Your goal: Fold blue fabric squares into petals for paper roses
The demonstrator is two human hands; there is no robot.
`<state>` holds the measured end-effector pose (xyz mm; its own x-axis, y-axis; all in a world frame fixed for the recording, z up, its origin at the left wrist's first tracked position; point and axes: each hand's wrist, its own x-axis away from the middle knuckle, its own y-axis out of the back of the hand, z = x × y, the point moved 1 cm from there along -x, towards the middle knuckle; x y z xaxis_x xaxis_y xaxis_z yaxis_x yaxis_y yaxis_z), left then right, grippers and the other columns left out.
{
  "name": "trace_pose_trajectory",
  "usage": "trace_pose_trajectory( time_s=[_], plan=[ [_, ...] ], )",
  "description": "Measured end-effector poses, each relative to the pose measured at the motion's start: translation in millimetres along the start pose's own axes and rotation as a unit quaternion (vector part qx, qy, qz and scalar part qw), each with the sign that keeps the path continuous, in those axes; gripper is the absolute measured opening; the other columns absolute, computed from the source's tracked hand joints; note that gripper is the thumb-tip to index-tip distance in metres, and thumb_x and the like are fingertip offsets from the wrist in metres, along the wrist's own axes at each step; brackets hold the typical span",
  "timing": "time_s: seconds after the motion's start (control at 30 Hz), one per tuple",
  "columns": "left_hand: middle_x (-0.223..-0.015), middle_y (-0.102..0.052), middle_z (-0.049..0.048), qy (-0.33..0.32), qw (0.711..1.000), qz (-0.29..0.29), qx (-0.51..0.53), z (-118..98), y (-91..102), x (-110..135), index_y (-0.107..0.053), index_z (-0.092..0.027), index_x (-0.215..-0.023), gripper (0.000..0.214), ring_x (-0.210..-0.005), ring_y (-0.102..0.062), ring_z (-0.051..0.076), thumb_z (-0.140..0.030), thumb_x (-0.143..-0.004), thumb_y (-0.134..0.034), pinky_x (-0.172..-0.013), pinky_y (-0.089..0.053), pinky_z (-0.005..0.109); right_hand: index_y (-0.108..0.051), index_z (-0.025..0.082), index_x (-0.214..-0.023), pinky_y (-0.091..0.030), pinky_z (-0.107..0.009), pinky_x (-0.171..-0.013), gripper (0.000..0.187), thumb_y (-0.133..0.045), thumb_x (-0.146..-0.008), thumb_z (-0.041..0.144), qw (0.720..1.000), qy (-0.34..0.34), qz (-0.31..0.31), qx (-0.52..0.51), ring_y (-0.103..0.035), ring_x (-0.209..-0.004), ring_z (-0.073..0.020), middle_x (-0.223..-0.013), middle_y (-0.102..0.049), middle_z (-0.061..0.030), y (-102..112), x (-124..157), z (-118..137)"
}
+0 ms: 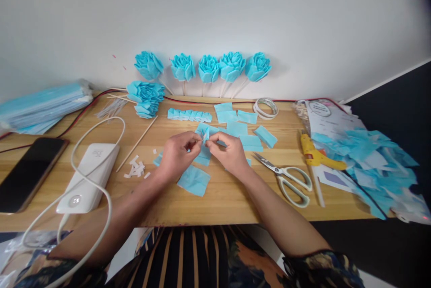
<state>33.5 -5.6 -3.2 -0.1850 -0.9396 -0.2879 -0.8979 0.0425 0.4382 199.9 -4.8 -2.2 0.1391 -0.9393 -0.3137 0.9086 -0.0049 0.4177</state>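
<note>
Blue material is the item in work: a small blue piece (pixel 204 135) is held just above the middle of the surface (pixel 222 198), between both hands.

Left hand (pixel 175 157): the forearm enters from the lower left. Thumb and forefinger pinch the left edge of the blue piece, and the other fingers are curled under.

Right hand (pixel 230 153): the forearm enters from the lower right, with the back of the hand up. Thumb and forefinger are closed on the right edge. The fingertips of both hands nearly meet.

A flat blue rectangle (pixel 194 181) lies on the surface beside the left wrist. White scraps (pixel 136 170) lie left of the left hand. Scissors (pixel 290 181) lie just right of the right forearm, with a yellow glue gun (pixel 314 155) beyond them. Blue flowers (pixel 208 68) lean against the wall at the rear.
</note>
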Motion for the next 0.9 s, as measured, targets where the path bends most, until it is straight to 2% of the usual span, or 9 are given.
trace_pose_trajectory(
  time_s=[0.17,0.4,0.5,0.6,0.67,0.77,0.83,0.9],
  plan=[
    [-0.06,-0.051,-0.0033,0.062,0.995,0.005,0.079,4.2,0.6,-3.5,-0.062,-0.016,-0.073,0.009,-0.054,-0.041,0.009,-0.022,-0.079,-0.058,-0.052,-0.032,0.021,-0.062,0.02,-0.068,-0.047,-0.025,-0.064,0.012,-0.06,-0.079,0.023,0.999,-0.04,0.007,-0.033,-0.06,-0.065,-0.014,-0.066,-0.064,0.0015,1.3,-1.2,0.4],
    [-0.061,-0.049,-0.004,0.143,0.978,-0.03,0.149,4.3,5.7,-7.1,-0.06,-0.016,-0.071,0.014,-0.054,-0.039,0.008,-0.028,-0.075,-0.061,-0.051,-0.03,0.021,-0.063,0.019,-0.068,-0.047,-0.027,-0.069,0.014,-0.062,-0.079,0.028,0.99,-0.098,0.004,-0.099,-0.061,-0.07,-0.0149,-0.07,-0.067,0.0005,5.5,-3.8,-2.0],
    [-0.06,-0.047,-0.0045,0.155,0.973,-0.043,0.167,2.6,8.4,-10.2,-0.059,-0.016,-0.071,0.015,-0.053,-0.038,0.008,-0.029,-0.074,-0.062,-0.05,-0.029,0.021,-0.064,0.02,-0.069,-0.046,-0.027,-0.071,0.015,-0.063,-0.079,0.031,0.986,-0.115,-0.005,-0.123,-0.061,-0.071,-0.0149,-0.071,-0.068,0.0004,7.2,-5.5,-5.8],
    [-0.059,-0.047,-0.0047,0.149,0.969,-0.077,0.18,-1.5,19.8,-15.5,-0.058,-0.016,-0.071,0.014,-0.052,-0.038,0.008,-0.03,-0.072,-0.062,-0.049,-0.028,0.021,-0.063,0.02,-0.069,-0.046,-0.027,-0.072,0.016,-0.064,-0.078,0.033,0.977,-0.13,-0.025,-0.168,-0.06,-0.071,-0.0146,-0.071,-0.067,0.0008,9.2,-7.8,-10.5],
    [-0.058,-0.046,-0.0052,0.142,0.968,-0.11,0.173,-5.1,35.1,-17.0,-0.057,-0.017,-0.073,0.015,-0.051,-0.037,0.008,-0.031,-0.072,-0.062,-0.049,-0.028,0.021,-0.063,0.02,-0.069,-0.045,-0.027,-0.072,0.015,-0.065,-0.077,0.033,0.969,-0.144,-0.04,-0.196,-0.058,-0.07,-0.0138,-0.07,-0.067,0.0013,10.9,-9.2,-12.8],
    [-0.06,-0.05,-0.0043,0.124,0.983,-0.116,0.073,-9.1,66.3,-9.9,-0.059,-0.018,-0.078,0.015,-0.053,-0.042,0.01,-0.033,-0.076,-0.061,-0.051,-0.032,0.022,-0.063,0.021,-0.068,-0.044,-0.027,-0.071,0.015,-0.066,-0.076,0.033,0.963,-0.154,-0.052,-0.214,-0.056,-0.068,-0.0131,-0.068,-0.065,0.0018,12.7,-10.2,-13.7],
    [-0.063,-0.054,-0.0026,0.109,0.987,-0.098,-0.068,-8.6,87.6,2.1,-0.061,-0.018,-0.078,0.014,-0.057,-0.048,0.012,-0.032,-0.078,-0.059,-0.054,-0.034,0.024,-0.064,0.021,-0.067,-0.044,-0.027,-0.071,0.016,-0.066,-0.076,0.034,0.963,-0.15,-0.051,-0.216,-0.055,-0.068,-0.0131,-0.068,-0.065,0.0017,12.6,-10.0,-12.9],
    [-0.066,-0.058,-0.001,0.094,0.968,-0.058,-0.225,-4.1,105.1,17.4,-0.063,-0.019,-0.079,0.014,-0.059,-0.051,0.013,-0.03,-0.081,-0.056,-0.058,-0.035,0.025,-0.064,0.02,-0.068,-0.043,-0.027,-0.071,0.016,-0.067,-0.076,0.034,0.964,-0.147,-0.043,-0.217,-0.055,-0.068,-0.0132,-0.069,-0.065,0.0015,11.3,-9.5,-12.1]
  ],
)
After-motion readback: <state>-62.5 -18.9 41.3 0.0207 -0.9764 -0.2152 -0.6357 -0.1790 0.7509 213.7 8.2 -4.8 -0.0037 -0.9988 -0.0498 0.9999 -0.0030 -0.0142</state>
